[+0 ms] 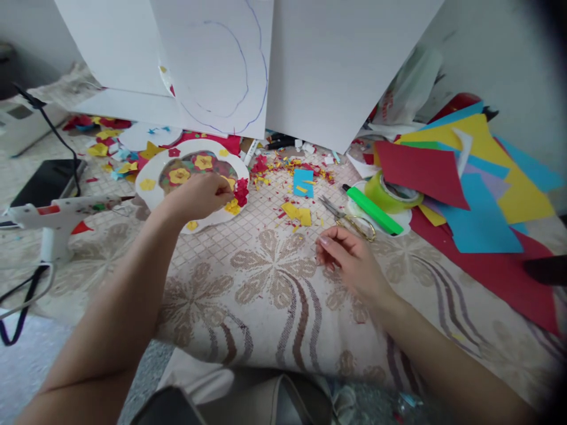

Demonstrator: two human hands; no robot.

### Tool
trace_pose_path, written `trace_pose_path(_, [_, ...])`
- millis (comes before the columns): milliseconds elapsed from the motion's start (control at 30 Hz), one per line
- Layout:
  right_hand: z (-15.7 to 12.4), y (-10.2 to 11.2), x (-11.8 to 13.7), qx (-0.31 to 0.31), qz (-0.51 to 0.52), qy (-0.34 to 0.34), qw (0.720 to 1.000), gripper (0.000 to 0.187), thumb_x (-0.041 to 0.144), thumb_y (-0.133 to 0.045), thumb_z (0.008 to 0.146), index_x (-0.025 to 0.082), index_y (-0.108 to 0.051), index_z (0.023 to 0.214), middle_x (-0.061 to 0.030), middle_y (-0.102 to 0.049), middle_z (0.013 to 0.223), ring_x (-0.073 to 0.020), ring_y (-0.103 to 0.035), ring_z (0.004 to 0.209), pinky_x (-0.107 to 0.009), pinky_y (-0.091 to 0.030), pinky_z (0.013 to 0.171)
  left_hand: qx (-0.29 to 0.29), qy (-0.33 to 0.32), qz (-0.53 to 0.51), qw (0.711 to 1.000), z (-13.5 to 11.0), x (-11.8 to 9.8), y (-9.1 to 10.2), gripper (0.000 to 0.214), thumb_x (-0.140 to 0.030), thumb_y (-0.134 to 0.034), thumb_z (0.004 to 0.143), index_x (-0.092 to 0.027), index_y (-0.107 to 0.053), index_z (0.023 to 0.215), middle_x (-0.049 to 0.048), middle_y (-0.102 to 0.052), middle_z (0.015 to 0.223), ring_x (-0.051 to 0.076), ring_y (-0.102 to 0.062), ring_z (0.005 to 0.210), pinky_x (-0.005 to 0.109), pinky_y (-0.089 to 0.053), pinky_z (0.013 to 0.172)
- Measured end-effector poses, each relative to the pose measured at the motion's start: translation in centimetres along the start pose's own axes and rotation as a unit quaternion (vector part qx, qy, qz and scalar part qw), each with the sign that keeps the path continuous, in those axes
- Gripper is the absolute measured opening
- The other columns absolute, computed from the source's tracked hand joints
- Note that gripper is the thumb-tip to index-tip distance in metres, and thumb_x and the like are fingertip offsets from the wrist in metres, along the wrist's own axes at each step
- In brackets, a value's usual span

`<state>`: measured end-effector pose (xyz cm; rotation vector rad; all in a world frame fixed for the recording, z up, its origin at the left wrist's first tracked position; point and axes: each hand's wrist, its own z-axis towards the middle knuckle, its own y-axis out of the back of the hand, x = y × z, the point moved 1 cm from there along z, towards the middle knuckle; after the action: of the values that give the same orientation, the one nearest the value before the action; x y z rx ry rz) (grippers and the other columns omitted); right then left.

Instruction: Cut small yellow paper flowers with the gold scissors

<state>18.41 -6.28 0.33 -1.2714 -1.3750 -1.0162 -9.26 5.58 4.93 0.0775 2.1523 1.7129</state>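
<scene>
My left hand (201, 193) is over the right part of a white scalloped paper ring (148, 168). Its fingers are closed, and anything they pinch is hidden. Beside the fingertips sit a crimson paper flower (241, 192) and a yellow paper flower (232, 206). More yellow flowers (179, 175) lie across the ring's patterned middle. My right hand (343, 254) hovers low above or rests on the tablecloth, fingers loosely curled and apart, with nothing visible in them. Just beyond it lie gold-handled scissors (358, 225), yellow paper scraps (297, 213) and a cut blue piece (303, 183).
At the left, a white hot glue gun (55, 219) points toward the ring, near a black phone (44, 186). A green cutter knife (373, 210), a yellow-green tape roll (384, 192) and coloured sheets (481, 212) are at the right. White boards (354, 65) stand behind.
</scene>
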Motion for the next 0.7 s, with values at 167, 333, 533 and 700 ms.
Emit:
trace_pose_path(167, [0.0,0.1,0.0,-0.004,0.006,0.007,1.0,0.018,0.034,-0.06,0.086,0.019,-0.058,0.077,0.0028,-0.058,0.063,-0.007,-0.049,0.053,-0.019,-0.034,0.044,-0.043,0.028,0.0,0.999,-0.1,-0.3,-0.1,0.025,-0.033,-0.052,0.076,-0.018,-0.045,0.058,0.0009,-0.049,0.058,0.013,-0.039,0.057,0.028,-0.025,0.057])
trace_pose_path(333, [0.0,0.2,0.0,-0.005,0.007,0.01,1.0,0.017,0.034,-0.061,0.086,0.019,-0.058,0.078,0.0025,-0.058,0.065,-0.0077,-0.05,0.053,-0.019,-0.034,0.044,-0.082,0.017,-0.005,0.996,-0.6,-0.2,0.0,0.031,-0.037,-0.055,0.079,-0.017,-0.046,0.057,-0.0005,-0.046,0.054,0.01,-0.037,0.055,0.027,-0.023,0.056])
trace_pose_path(533, [0.3,0.3,-0.2,-0.012,-0.008,0.018,1.0,0.018,0.036,-0.06,0.085,0.019,-0.057,0.078,0.0024,-0.057,0.064,-0.0084,-0.049,0.052,-0.02,-0.034,0.044,-0.223,0.007,-0.054,0.973,-1.3,-2.0,0.4,0.017,-0.031,-0.055,0.082,-0.016,-0.057,0.074,0.0019,-0.058,0.07,0.011,-0.043,0.061,0.028,-0.032,0.063])
trace_pose_path(700, [0.6,0.5,-0.2,-0.023,-0.086,0.053,0.995,0.017,0.036,-0.056,0.088,0.02,-0.056,0.082,0.0026,-0.056,0.061,-0.0096,-0.049,0.052,-0.022,-0.036,0.046,-0.227,-0.105,-0.221,0.943,-1.1,-5.2,-2.2,0.032,-0.019,-0.058,0.078,-0.014,-0.056,0.11,0.0089,-0.064,0.108,0.014,-0.06,0.078,0.027,-0.046,0.073])
